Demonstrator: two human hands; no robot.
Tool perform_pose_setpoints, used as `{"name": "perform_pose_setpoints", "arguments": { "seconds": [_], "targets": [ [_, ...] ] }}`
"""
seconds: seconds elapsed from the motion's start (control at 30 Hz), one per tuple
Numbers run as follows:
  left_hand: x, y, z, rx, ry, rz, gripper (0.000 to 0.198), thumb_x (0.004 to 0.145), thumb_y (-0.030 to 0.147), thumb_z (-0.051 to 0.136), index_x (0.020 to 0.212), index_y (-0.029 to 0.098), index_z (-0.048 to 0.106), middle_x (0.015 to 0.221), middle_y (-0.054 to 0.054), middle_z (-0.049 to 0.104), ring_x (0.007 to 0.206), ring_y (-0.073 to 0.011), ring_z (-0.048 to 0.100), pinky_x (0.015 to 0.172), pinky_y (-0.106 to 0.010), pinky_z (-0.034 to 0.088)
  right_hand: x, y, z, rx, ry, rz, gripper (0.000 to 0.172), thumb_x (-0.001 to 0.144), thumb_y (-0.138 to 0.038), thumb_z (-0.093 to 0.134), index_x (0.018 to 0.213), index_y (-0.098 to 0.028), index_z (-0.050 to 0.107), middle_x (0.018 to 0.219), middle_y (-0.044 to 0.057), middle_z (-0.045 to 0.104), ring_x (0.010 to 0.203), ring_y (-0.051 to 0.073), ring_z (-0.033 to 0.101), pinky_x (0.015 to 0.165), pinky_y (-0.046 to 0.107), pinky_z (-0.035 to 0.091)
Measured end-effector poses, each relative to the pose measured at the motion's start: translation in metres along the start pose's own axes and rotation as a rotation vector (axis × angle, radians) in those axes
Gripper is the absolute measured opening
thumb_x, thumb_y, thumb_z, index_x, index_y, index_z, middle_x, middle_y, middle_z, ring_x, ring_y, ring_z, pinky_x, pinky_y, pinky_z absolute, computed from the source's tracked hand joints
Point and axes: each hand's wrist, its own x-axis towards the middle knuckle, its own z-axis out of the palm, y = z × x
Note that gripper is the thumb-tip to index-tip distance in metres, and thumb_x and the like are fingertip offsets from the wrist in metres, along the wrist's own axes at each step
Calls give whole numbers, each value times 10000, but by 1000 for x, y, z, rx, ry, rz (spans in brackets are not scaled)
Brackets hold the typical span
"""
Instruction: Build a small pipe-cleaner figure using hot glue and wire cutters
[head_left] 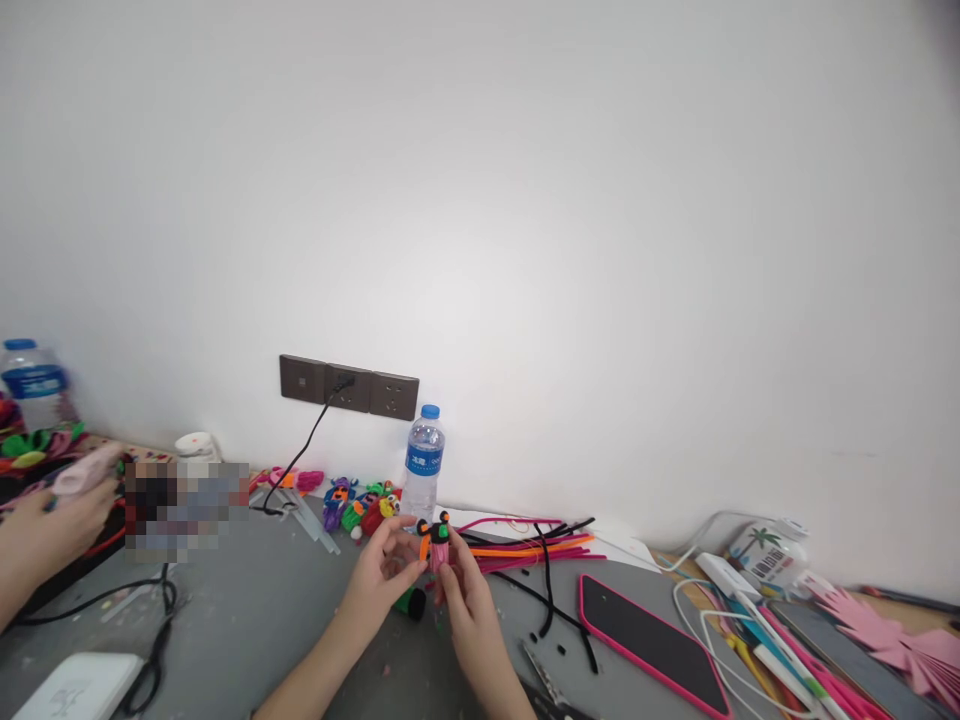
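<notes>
Both my hands hold a small pipe-cleaner figure (439, 545) with a black head, orange-and-black ears, a bit of green and a pink body. The fingers of my left hand (390, 565) pinch it from the left, near an orange strip. My right hand (469, 595) grips the pink lower part with thumb and fingers. Below them, partly behind my left hand, lies a green tube-like piece (411, 603) with a dark end. Orange, magenta and black pipe cleaners (525, 549) lie in a bundle just beyond my right hand.
A water bottle (424, 465) stands by the wall, beside several colourful pipe-cleaner figures (352, 508). A pink-edged phone (649, 640) and a metal tool (544, 672) lie at the right. Another person's hand (75, 525) holds a pale pink thing at the left, near black cables (166, 600).
</notes>
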Motion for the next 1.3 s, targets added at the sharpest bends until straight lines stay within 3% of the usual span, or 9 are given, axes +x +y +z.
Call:
{"name": "perform_pose_setpoints", "arguments": {
  "seconds": [0.1, 0.23, 0.4, 0.5, 0.7, 0.9, 1.03, 1.13, 1.3],
  "targets": [
    [0, 4, 1, 9, 1, 4, 446, 691, 368, 721, 1067, 204, 544, 778, -17, 648, 745, -192, 621, 667, -285, 487, 3, 1, 2, 92, 1, 42, 492, 773, -503, 654, 1178, -225, 616, 648, -16, 551, 534, 145, 475, 529, 270, 416],
    [-1, 6, 3, 7, 28, -15, 422, 693, 394, 712, 1033, 210, 543, 775, -11, 635, 759, -195, 620, 690, -291, 489, 9, 3, 1, 341, 34, 108, 473, 721, -464, 694, 1114, -221, 593, 659, -20, 562, 476, 112, 425, 475, 250, 341],
    [-2, 5, 3, 51, 16, -21, 277, 738, 426, 671, 791, 205, 513, 749, 5, 577, 725, -165, 566, 663, -251, 450, 15, 2, -4, 572, 61, 252, 227, 616, -318, 732, 732, -205, 574, 578, -39, 542, 422, 74, 326, 452, 233, 270],
    [-4, 6, 4, 90, -47, -5, 295, 769, 425, 634, 689, 199, 463, 721, 18, 524, 668, -141, 511, 625, -233, 413, 15, 2, -6, 660, 12, 330, 253, 566, -310, 744, 625, -203, 522, 526, -61, 490, 404, 58, 273, 443, 223, 245],
    [-8, 4, 8, 178, -76, 7, 209, 800, 364, 598, 733, 194, 496, 727, 19, 520, 636, -136, 496, 599, -230, 389, 15, 5, -3, 707, -29, 396, 313, 572, -373, 757, 577, -196, 500, 528, -59, 468, 413, 53, 258, 449, 217, 236],
    [-13, 6, 14, 365, -107, 80, 82, 819, 275, 560, 789, 200, 557, 709, 8, 568, 665, -160, 539, 613, -242, 391, 15, 5, 1, 683, 16, 370, 321, 574, -403, 784, 617, -191, 547, 549, -54, 488, 437, 61, 309, 453, 213, 274],
    [-15, 7, 14, 439, -106, 129, 59, 816, 239, 556, 843, 202, 593, 811, -25, 627, 739, -181, 574, 639, -254, 405, 14, 8, 0, 565, 96, 297, 400, 599, -429, 807, 873, -212, 615, 580, -52, 547, 488, 90, 422, 491, 216, 337],
    [-13, 4, 13, 420, -95, 109, 88, 824, 245, 548, 886, 203, 594, 853, -39, 643, 775, -193, 596, 635, -258, 418, 13, 11, -1, 460, 106, 190, 450, 654, -436, 798, 981, -213, 584, 641, -36, 601, 535, 103, 483, 520, 221, 368],
    [-10, -1, 10, 397, -98, 67, 133, 835, 269, 544, 947, 210, 586, 902, -40, 656, 805, -199, 614, 673, -270, 443, 15, 12, -1, 354, 87, 129, 583, 612, -426, 834, 1060, -219, 524, 762, 18, 683, 663, 170, 607, 582, 259, 429]
  ]
}}
